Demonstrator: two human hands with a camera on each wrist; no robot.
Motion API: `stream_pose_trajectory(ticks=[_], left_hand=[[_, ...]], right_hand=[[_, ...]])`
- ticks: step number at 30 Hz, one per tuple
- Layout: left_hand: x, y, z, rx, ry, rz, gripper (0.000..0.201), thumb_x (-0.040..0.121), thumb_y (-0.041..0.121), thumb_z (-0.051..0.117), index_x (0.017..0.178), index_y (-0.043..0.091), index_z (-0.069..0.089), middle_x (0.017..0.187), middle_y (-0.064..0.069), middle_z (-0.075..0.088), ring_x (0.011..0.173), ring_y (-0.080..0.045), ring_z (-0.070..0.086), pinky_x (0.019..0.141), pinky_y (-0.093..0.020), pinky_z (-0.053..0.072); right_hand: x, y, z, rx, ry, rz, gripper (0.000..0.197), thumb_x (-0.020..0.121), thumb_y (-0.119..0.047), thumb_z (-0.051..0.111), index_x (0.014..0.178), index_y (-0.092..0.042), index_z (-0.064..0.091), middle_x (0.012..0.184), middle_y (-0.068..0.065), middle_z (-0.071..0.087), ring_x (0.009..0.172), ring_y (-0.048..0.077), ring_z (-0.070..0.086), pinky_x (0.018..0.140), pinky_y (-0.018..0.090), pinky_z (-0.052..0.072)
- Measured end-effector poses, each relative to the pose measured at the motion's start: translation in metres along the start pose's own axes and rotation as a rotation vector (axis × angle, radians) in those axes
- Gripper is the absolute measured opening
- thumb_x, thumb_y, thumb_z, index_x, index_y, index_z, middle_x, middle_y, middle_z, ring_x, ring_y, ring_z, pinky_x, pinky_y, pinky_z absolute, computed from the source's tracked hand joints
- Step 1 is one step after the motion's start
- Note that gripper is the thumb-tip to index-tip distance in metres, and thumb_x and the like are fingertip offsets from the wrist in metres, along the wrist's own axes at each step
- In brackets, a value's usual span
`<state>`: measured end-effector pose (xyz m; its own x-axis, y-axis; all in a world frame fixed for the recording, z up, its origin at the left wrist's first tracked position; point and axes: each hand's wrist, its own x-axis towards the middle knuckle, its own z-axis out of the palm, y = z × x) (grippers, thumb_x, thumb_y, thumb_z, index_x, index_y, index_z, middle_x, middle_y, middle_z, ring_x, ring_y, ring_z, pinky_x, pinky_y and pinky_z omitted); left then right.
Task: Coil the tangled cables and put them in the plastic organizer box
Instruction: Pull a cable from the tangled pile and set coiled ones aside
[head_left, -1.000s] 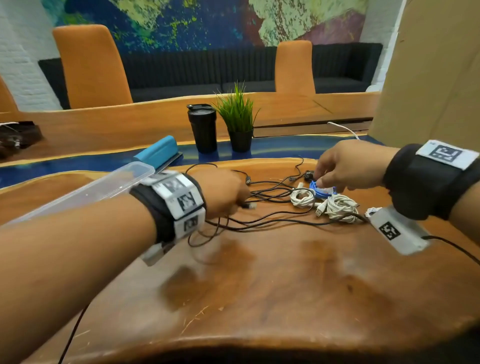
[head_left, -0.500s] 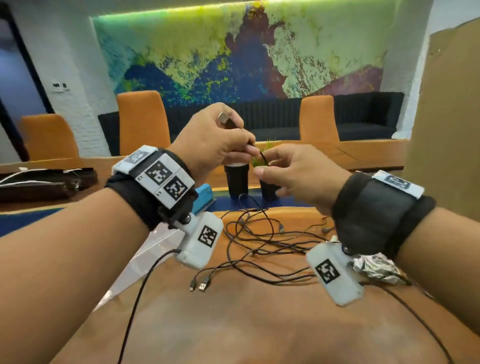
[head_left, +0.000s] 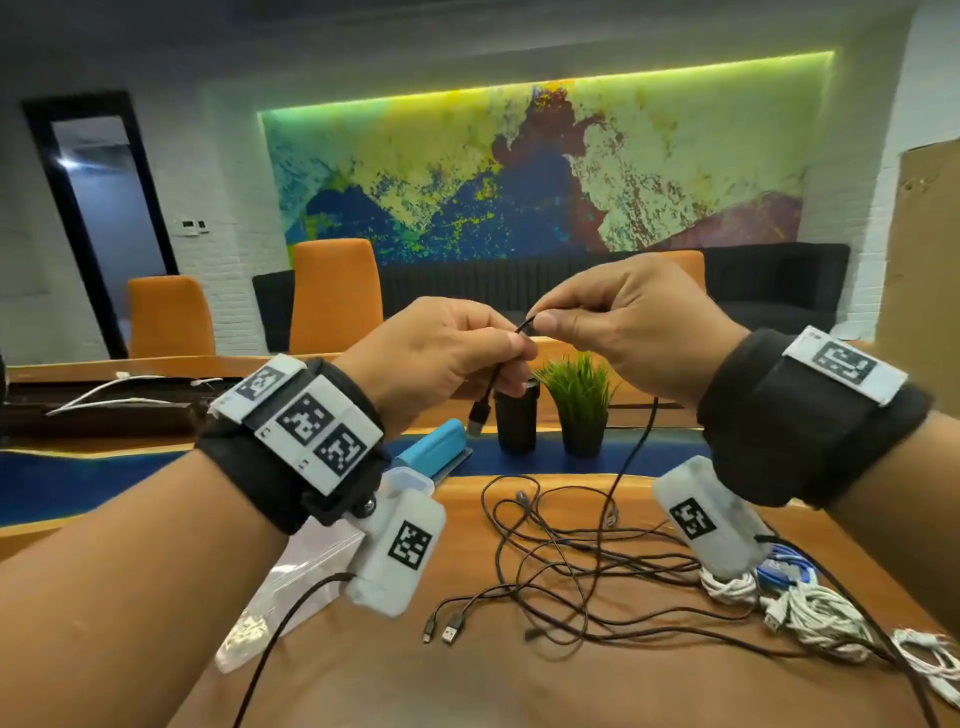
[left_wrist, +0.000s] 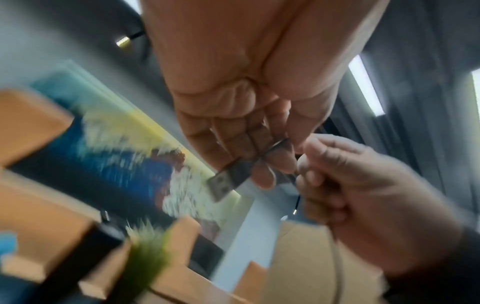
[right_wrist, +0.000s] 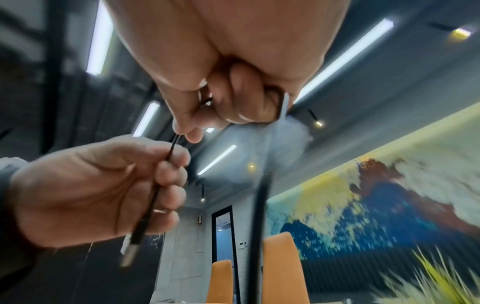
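Observation:
Both hands are raised above the table with one thin black cable (head_left: 631, 452) between them. My left hand (head_left: 447, 358) grips it just behind its USB plug (head_left: 479, 415), which hangs down; the plug (left_wrist: 227, 181) shows blurred in the left wrist view. My right hand (head_left: 618, 322) pinches the same cable (right_wrist: 172, 147) right beside the left fingers, and the rest drops to a tangle of black cables (head_left: 561, 561) on the table. White coiled cables (head_left: 810, 613) and a blue one (head_left: 779, 566) lie at the right. The clear plastic organizer box (head_left: 301, 577) lies under my left wrist.
A black cup (head_left: 516, 421) and a small green plant (head_left: 579, 400) stand beyond the tangle. A blue case (head_left: 431, 449) lies at the box's far end. Orange chairs (head_left: 335, 293) and a dark sofa (head_left: 769, 283) are behind the wooden table (head_left: 519, 686).
Both hands left the table and rose with the black cable's plug end; the right hand came over to pinch it beside the left. The head view tilted upward.

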<state>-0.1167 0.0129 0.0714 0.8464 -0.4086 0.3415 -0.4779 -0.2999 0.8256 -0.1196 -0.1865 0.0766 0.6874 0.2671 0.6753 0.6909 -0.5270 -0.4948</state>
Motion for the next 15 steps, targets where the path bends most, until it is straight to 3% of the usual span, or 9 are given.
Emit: stream_pose_trajectory(ticks=[3,6,8,12,15], left_hand=[[-0.001,0.004,0.003,-0.311,-0.066,-0.034,0.018,0.098,0.016,0.053,0.099,0.005,0.067,0.073,-0.002,0.064,0.072,-0.017,0.066,0.074,-0.030,0.053],[0.000,0.004,0.001,-0.619,-0.076,-0.004,0.018,0.092,0.019,0.054,0.093,0.010,0.070,0.071,0.000,0.063,0.064,-0.013,0.064,0.069,-0.029,0.055],[0.000,0.004,-0.003,-0.813,-0.092,0.034,0.020,0.089,0.021,0.055,0.089,0.015,0.074,0.078,0.001,0.067,0.065,-0.011,0.066,0.069,-0.029,0.056],[0.001,0.005,-0.002,-1.013,-0.103,0.075,0.024,0.090,0.023,0.052,0.089,0.017,0.075,0.097,0.000,0.075,0.081,-0.012,0.073,0.084,-0.035,0.057],[0.005,0.008,0.001,-1.065,-0.082,0.113,0.023,0.095,0.023,0.049,0.094,0.017,0.071,0.111,-0.004,0.073,0.100,-0.018,0.072,0.097,-0.042,0.051]], right_hand=[[0.006,-0.004,-0.004,0.048,0.016,-0.028,0.013,0.087,-0.018,0.072,0.095,-0.010,0.077,0.084,0.002,0.075,0.078,0.014,0.069,0.073,0.030,0.057],[0.005,0.003,-0.008,0.294,0.064,0.132,0.016,0.089,-0.018,0.069,0.098,-0.006,0.075,0.064,-0.005,0.064,0.053,0.008,0.051,0.048,0.022,0.042],[-0.002,0.013,-0.011,0.439,0.087,0.278,0.019,0.092,-0.023,0.065,0.101,-0.008,0.072,0.061,-0.005,0.056,0.049,0.009,0.038,0.041,0.022,0.029],[-0.026,0.030,-0.003,0.683,-0.050,0.462,0.027,0.094,-0.026,0.060,0.109,-0.004,0.066,0.065,0.000,0.048,0.044,0.009,0.031,0.037,0.020,0.024],[-0.041,0.026,0.006,0.582,-0.171,0.459,0.029,0.096,-0.032,0.054,0.110,-0.010,0.067,0.061,-0.001,0.048,0.044,0.010,0.035,0.037,0.021,0.028]])
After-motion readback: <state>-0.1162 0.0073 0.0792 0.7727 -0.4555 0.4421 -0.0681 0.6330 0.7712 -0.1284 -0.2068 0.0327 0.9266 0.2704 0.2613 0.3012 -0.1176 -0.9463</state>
